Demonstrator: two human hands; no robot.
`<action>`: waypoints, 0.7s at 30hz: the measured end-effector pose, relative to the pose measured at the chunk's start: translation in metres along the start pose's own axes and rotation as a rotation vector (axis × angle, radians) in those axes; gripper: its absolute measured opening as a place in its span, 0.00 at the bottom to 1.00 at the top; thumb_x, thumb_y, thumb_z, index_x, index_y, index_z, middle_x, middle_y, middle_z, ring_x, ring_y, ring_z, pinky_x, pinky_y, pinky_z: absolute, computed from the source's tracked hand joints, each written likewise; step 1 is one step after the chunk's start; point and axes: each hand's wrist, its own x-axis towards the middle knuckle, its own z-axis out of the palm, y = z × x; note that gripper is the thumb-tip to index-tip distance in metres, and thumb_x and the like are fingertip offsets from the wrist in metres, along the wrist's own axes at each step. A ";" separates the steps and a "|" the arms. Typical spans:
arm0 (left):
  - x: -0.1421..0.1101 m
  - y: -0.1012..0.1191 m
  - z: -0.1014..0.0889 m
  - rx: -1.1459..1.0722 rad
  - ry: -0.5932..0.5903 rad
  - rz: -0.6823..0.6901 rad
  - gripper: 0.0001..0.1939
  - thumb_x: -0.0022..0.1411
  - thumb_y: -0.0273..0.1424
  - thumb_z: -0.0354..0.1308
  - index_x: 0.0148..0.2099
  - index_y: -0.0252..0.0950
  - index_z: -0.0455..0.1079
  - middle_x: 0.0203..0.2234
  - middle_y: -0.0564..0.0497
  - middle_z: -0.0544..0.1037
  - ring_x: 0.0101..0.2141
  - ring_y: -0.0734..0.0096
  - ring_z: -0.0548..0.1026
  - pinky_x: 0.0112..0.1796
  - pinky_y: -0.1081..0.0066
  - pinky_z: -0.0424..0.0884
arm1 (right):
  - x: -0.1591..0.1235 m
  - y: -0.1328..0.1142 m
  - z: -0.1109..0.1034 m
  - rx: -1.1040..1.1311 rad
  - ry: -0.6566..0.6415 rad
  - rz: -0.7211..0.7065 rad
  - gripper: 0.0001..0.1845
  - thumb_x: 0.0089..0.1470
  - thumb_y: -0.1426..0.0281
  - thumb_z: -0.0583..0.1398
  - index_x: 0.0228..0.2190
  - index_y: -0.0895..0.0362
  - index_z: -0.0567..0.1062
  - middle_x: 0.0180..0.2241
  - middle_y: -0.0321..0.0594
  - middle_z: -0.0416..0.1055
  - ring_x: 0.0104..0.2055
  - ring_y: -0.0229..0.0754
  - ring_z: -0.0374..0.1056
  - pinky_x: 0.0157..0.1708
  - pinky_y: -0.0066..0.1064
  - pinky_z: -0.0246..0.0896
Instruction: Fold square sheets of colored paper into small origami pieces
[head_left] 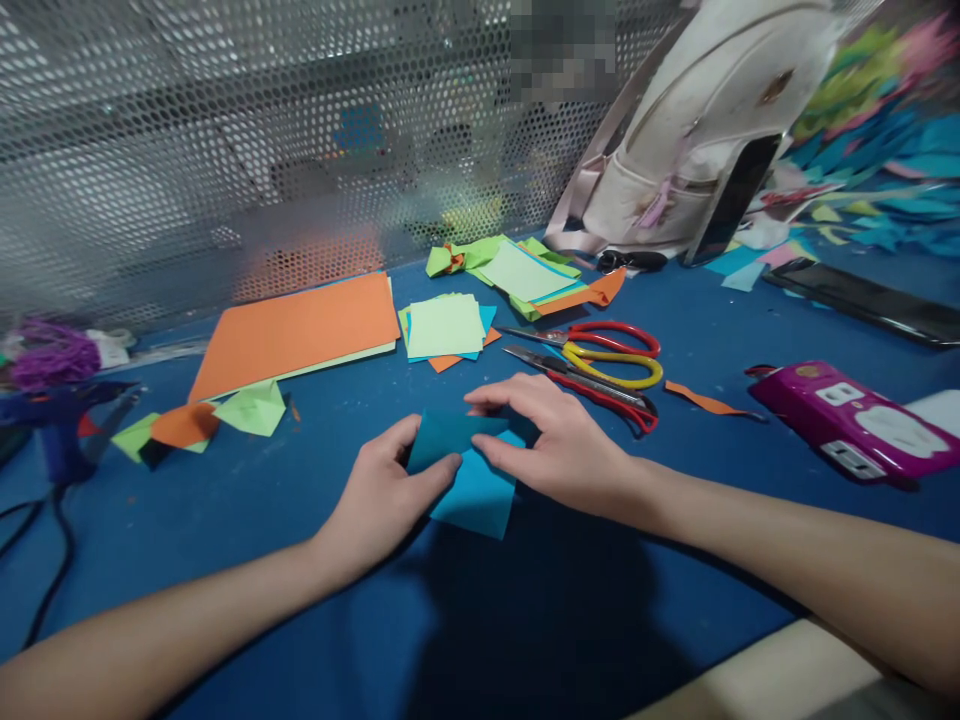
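A blue sheet of paper [480, 500] is held between my two hands above the table, its upper part bent over toward me. My left hand [390, 485] pinches its left side, thumb on the front and fingers behind. At the upper right, my right hand [551, 440] grips the same sheet, its thumb pressing near the folded edge. Just beyond my hands lies a small stack of green, blue and orange paper squares [448, 326]. Scissors with red and yellow handles [611, 355] and a red-edged cutter [592, 385] rest beyond my right hand.
Orange sheets [300, 325] and folded paper pieces [251, 408] lie to the left, near a blue glue gun [60, 430] with a cord. On the right are a purple power strip [855, 420], a black phone [870, 300] and a pale backpack [705, 130]. Perforated metal [247, 130] bounds the back.
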 end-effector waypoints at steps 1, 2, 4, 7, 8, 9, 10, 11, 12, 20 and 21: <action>0.000 0.001 0.000 0.023 -0.003 0.006 0.07 0.54 0.33 0.59 0.33 0.34 0.69 0.26 0.54 0.73 0.27 0.72 0.69 0.27 0.74 0.67 | 0.000 -0.001 0.001 -0.019 -0.004 -0.017 0.12 0.50 0.72 0.60 0.40 0.58 0.73 0.37 0.42 0.76 0.37 0.43 0.69 0.40 0.37 0.63; 0.000 0.001 0.000 0.044 -0.004 0.010 0.07 0.54 0.33 0.58 0.33 0.34 0.68 0.25 0.55 0.72 0.26 0.73 0.68 0.26 0.75 0.66 | -0.001 -0.001 0.001 -0.030 -0.004 -0.024 0.12 0.50 0.72 0.60 0.39 0.58 0.73 0.37 0.42 0.76 0.38 0.43 0.70 0.40 0.37 0.63; -0.001 0.002 0.000 0.058 -0.006 0.008 0.07 0.54 0.33 0.58 0.33 0.34 0.69 0.24 0.55 0.72 0.26 0.73 0.68 0.26 0.75 0.66 | -0.002 -0.002 0.003 -0.026 -0.002 0.008 0.12 0.51 0.73 0.60 0.39 0.57 0.74 0.38 0.41 0.76 0.38 0.43 0.70 0.41 0.37 0.63; 0.000 0.002 0.000 0.025 -0.011 -0.004 0.09 0.54 0.33 0.58 0.36 0.34 0.69 0.27 0.54 0.74 0.27 0.72 0.70 0.27 0.74 0.68 | -0.001 -0.003 0.002 0.052 -0.011 0.120 0.12 0.51 0.72 0.59 0.40 0.55 0.73 0.38 0.40 0.75 0.39 0.42 0.70 0.40 0.35 0.64; 0.000 0.001 -0.001 0.009 -0.007 -0.013 0.09 0.54 0.33 0.59 0.37 0.34 0.70 0.28 0.53 0.75 0.28 0.71 0.71 0.28 0.73 0.68 | 0.000 -0.003 0.001 0.099 -0.015 0.161 0.12 0.51 0.72 0.59 0.40 0.55 0.73 0.38 0.40 0.75 0.39 0.41 0.70 0.40 0.35 0.65; 0.000 0.001 -0.001 -0.018 0.001 -0.024 0.10 0.54 0.34 0.59 0.38 0.34 0.70 0.29 0.53 0.76 0.29 0.70 0.71 0.28 0.73 0.69 | 0.001 -0.003 0.000 0.154 -0.013 0.202 0.13 0.50 0.72 0.59 0.40 0.56 0.72 0.38 0.40 0.75 0.40 0.41 0.70 0.40 0.34 0.65; 0.001 0.001 -0.001 -0.057 0.010 -0.037 0.10 0.54 0.34 0.59 0.39 0.35 0.70 0.30 0.53 0.77 0.29 0.70 0.72 0.29 0.73 0.70 | 0.002 -0.003 -0.001 0.211 -0.005 0.244 0.14 0.50 0.72 0.59 0.41 0.56 0.72 0.39 0.40 0.74 0.41 0.41 0.70 0.41 0.34 0.65; 0.001 0.000 -0.001 -0.106 0.021 -0.050 0.11 0.54 0.34 0.60 0.40 0.35 0.71 0.31 0.52 0.77 0.30 0.69 0.73 0.30 0.72 0.70 | 0.003 -0.003 -0.002 0.266 0.004 0.290 0.15 0.49 0.73 0.60 0.41 0.57 0.71 0.39 0.41 0.74 0.41 0.41 0.69 0.40 0.33 0.65; 0.002 0.000 -0.001 -0.157 0.032 -0.064 0.12 0.54 0.34 0.60 0.41 0.35 0.71 0.32 0.52 0.78 0.31 0.69 0.74 0.30 0.72 0.71 | 0.004 -0.003 -0.002 0.320 0.013 0.340 0.17 0.48 0.72 0.60 0.42 0.57 0.70 0.39 0.42 0.74 0.41 0.40 0.69 0.39 0.33 0.66; 0.003 -0.002 -0.001 -0.262 0.073 -0.083 0.14 0.53 0.35 0.62 0.43 0.36 0.72 0.35 0.50 0.80 0.32 0.67 0.75 0.31 0.72 0.72 | 0.004 -0.009 0.003 0.618 -0.036 0.642 0.20 0.44 0.69 0.62 0.42 0.55 0.67 0.26 0.31 0.62 0.27 0.34 0.60 0.25 0.26 0.57; 0.003 -0.002 -0.001 -0.267 0.073 -0.084 0.14 0.53 0.35 0.62 0.43 0.36 0.72 0.35 0.50 0.80 0.32 0.67 0.75 0.31 0.72 0.72 | 0.004 -0.009 0.004 0.626 -0.040 0.658 0.20 0.44 0.68 0.62 0.41 0.55 0.67 0.24 0.29 0.59 0.26 0.34 0.58 0.24 0.25 0.55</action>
